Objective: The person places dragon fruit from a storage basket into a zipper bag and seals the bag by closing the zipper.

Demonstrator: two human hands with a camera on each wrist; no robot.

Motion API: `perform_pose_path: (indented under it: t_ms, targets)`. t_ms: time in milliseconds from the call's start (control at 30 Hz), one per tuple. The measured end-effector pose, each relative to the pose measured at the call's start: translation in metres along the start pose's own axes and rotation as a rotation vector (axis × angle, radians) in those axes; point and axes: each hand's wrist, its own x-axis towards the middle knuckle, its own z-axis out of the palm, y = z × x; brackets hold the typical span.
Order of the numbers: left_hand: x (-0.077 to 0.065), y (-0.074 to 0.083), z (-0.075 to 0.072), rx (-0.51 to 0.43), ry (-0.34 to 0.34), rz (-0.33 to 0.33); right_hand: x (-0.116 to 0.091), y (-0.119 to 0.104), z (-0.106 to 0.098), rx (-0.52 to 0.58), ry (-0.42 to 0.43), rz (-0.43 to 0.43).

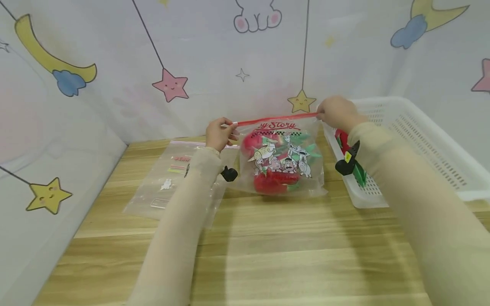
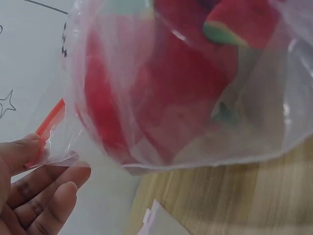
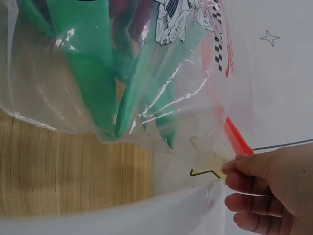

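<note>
The left hand [image 1: 220,134] has its grip nearly drawn together at the tips, thumb and fingers pinching one end of the red strip [image 1: 273,118] along the top of a clear bag [image 1: 311,178]; in the left wrist view, its remaining fingers are loosely bent. The right hand [image 1: 338,112] pinches the strip's other end between thumb and fingertips, its other fingers curled beneath. The bag hangs upright between the two hands, mouth edge up and printed face toward the head camera, with the red lettering reading level. The strip runs left to right, taut and slightly higher at the right hand; the bag's longer side appears to lie along it. Red and green items [image 1: 273,182] fill the bag, and whether its bottom touches the wooden surface [image 1: 291,246] is unclear. A second clear bag [image 1: 143,199] lies flat to the left, its pale top edge toward the patterned backdrop [image 1: 214,51]. To the right stands a white basket [image 1: 386,101], with a red and green item [image 1: 359,175] inside near its left wall.
</note>
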Motion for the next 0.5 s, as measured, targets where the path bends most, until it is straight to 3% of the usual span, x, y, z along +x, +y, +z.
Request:
perform_pose_path:
  t_ms: [400,500]
  targets:
    - [0.011,-0.008,0.008,-0.011,0.007,-0.021,0.004,-0.002,0.002,-0.028,-0.069,0.022]
    - [0.012,-0.011,0.01,0.01,-0.008,-0.038,0.005,-0.002,0.007,-0.064,-0.087,-0.006]
